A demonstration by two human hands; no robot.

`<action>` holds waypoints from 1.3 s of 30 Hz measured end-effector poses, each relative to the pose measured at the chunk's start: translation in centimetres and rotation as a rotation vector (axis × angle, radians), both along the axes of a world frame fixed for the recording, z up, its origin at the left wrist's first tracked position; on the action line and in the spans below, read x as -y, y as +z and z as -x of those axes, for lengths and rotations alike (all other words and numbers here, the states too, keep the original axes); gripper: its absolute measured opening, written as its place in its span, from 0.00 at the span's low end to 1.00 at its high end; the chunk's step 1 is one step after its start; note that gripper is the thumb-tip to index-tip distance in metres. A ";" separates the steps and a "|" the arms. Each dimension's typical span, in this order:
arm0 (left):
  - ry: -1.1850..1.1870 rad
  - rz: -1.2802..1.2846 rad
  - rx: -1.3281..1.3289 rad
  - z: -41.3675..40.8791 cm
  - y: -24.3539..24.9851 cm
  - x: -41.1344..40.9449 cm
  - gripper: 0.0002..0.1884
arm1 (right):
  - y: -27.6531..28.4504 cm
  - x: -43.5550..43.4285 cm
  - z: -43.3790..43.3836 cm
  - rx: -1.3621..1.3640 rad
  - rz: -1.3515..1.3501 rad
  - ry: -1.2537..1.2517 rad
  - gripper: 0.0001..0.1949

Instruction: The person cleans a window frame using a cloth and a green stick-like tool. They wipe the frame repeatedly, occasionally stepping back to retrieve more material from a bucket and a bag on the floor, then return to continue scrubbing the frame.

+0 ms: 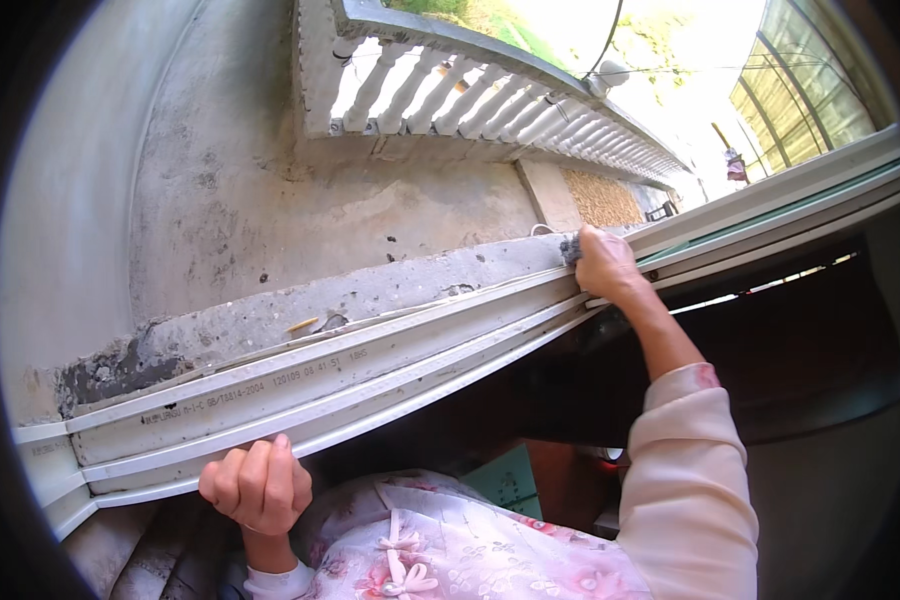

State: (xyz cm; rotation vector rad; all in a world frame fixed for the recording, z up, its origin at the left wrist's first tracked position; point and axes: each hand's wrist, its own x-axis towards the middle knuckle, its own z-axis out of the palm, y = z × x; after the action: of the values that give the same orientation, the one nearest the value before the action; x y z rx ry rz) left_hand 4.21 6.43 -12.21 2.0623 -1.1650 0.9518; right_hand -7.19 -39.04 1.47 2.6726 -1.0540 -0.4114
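Observation:
A white plastic sliding-window frame (427, 345) with long tracks runs diagonally in front of me, with printed writing on its left part. My right hand (607, 262) is at the frame's outer side, by the edge of the sliding sash (765, 206). It grips a dark grey wad (570, 250), whose material I cannot make out. My left hand (255, 484) is curled into a fist against the frame's inner edge, with nothing visible in it. Dirt specks mark the tracks.
Outside the frame lies a rough concrete sill (390, 281) with a small yellow stick (302, 325) on it. Beyond are a concrete floor (330, 210) and a white baluster railing (450, 90). A green box or booklet (506, 480) lies below, beside dark furniture (780, 352).

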 end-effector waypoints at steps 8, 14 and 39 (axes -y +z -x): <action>-0.046 0.004 0.018 -0.2 0.1 -0.1 0.11 | -1.0 0.4 0.2 -0.091 0.148 -0.029 0.14; -0.043 -0.011 0.020 -0.2 0.1 -0.3 0.11 | 4.1 -1.0 -0.4 0.014 -0.043 0.046 0.14; -0.090 0.000 -0.030 -0.3 0.3 -1.0 0.12 | -0.1 -5.0 2.5 0.396 0.128 0.228 0.13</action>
State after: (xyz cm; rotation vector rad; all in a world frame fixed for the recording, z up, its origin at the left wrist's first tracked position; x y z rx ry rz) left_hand 4.47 7.39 -11.90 1.9997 -1.2310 0.8746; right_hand -9.67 -34.06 1.36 2.7752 -0.8178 0.2313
